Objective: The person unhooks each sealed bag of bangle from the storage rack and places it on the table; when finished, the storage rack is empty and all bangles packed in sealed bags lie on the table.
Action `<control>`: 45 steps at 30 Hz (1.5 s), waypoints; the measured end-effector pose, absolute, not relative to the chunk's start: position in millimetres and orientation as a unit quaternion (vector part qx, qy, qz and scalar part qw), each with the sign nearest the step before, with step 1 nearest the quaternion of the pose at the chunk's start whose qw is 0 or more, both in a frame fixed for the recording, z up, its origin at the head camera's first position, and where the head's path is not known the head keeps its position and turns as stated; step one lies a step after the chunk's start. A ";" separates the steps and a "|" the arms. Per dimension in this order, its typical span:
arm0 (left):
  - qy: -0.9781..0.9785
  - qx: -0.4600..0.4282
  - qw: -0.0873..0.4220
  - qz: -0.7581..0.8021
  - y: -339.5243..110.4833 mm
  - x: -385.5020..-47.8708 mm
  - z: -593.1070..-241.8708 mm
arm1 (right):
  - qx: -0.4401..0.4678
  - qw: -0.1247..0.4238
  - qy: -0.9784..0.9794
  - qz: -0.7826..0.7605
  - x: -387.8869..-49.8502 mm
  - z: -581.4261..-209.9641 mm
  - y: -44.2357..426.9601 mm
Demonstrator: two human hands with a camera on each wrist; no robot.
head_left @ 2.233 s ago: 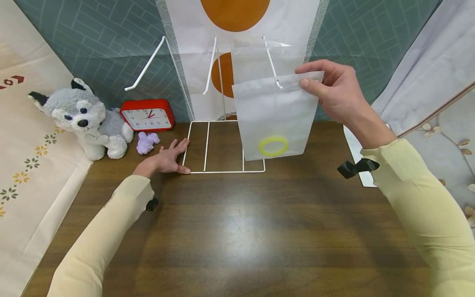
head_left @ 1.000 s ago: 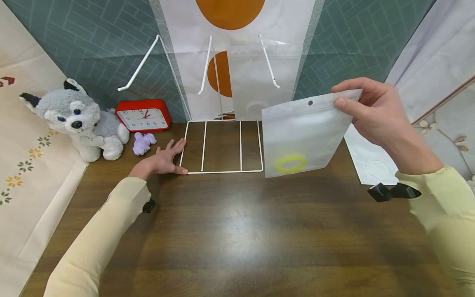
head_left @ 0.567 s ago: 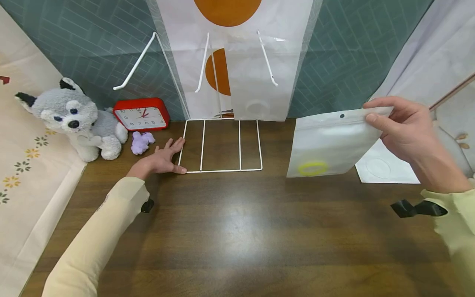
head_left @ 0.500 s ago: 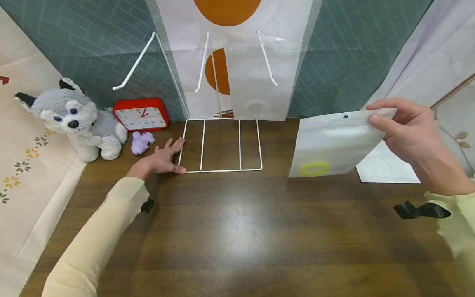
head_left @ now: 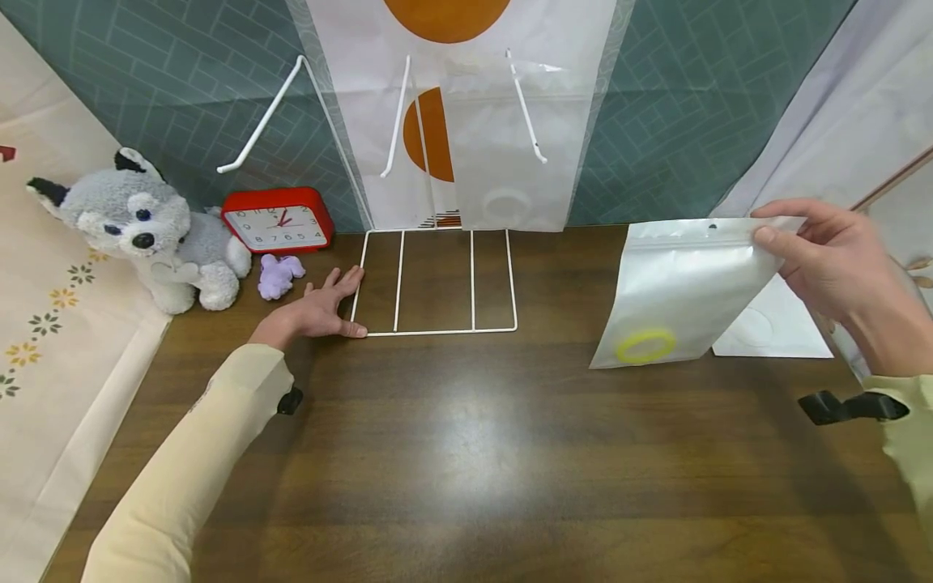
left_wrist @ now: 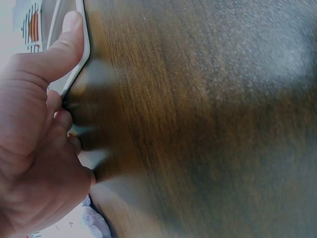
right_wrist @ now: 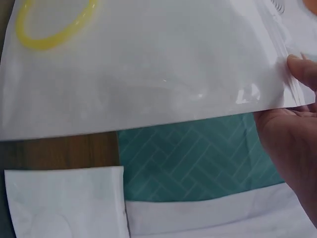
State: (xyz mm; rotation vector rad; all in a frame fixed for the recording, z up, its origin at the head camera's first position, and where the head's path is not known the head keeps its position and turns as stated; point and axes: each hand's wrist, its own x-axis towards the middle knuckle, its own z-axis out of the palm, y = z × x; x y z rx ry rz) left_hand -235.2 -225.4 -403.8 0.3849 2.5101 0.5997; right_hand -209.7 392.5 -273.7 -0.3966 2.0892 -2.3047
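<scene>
My right hand [head_left: 849, 271] pinches the top right corner of a white zip pouch [head_left: 688, 283], which hangs tilted above the table at the right. A yellow ring [head_left: 645, 346] shows through its lower part, and a small hang hole is near the top edge. In the right wrist view, the thumb lies over the pouch's seal strip. My left hand [head_left: 317, 312] rests with spread fingers on the left front corner of a white wire rack [head_left: 437, 332]. A translucent pouch [head_left: 513, 190] hangs on the rack's right hook [head_left: 526, 109].
Left of the rack are a grey plush husky [head_left: 153, 231], a red clock [head_left: 277, 220] and a small purple toy [head_left: 279, 277]. The left hook [head_left: 262, 117] and middle hook [head_left: 397, 117] hold nothing. Another white pouch [head_left: 776, 328] lies on the table [head_left: 466, 453] behind my right hand.
My right hand has drawn the pouch with the yellow ring away from the tip of the right hook, rightward and down. My left hand has stayed on the rack.
</scene>
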 end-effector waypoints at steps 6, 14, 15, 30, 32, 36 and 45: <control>0.929 0.147 0.258 0.221 -224.9 -234.5 -403.4 | -0.091 0.018 0.666 -0.740 -238.0 -278.0 397.0; 0.928 0.143 0.261 0.223 -224.7 -236.1 -402.0 | -0.103 0.046 0.623 -0.774 -272.7 -289.8 389.9; 0.928 0.142 0.261 0.223 -224.5 -236.5 -402.1 | -0.095 0.048 0.630 -0.769 -276.0 -291.2 389.4; 0.927 0.140 0.268 0.222 -221.3 -238.6 -405.4 | 0.039 0.053 0.793 -0.605 -307.8 -325.8 383.0; 0.927 0.140 0.269 0.222 -221.8 -238.7 -406.1 | 0.052 0.055 0.818 -0.570 -310.8 -329.2 382.7; 0.927 0.139 0.267 0.223 -223.4 -238.2 -405.8 | 0.063 0.057 0.837 -0.541 -318.5 -335.8 379.5; 0.928 0.136 0.266 0.222 -227.2 -236.0 -405.2 | 0.068 0.051 0.839 -0.537 -330.5 -349.8 374.7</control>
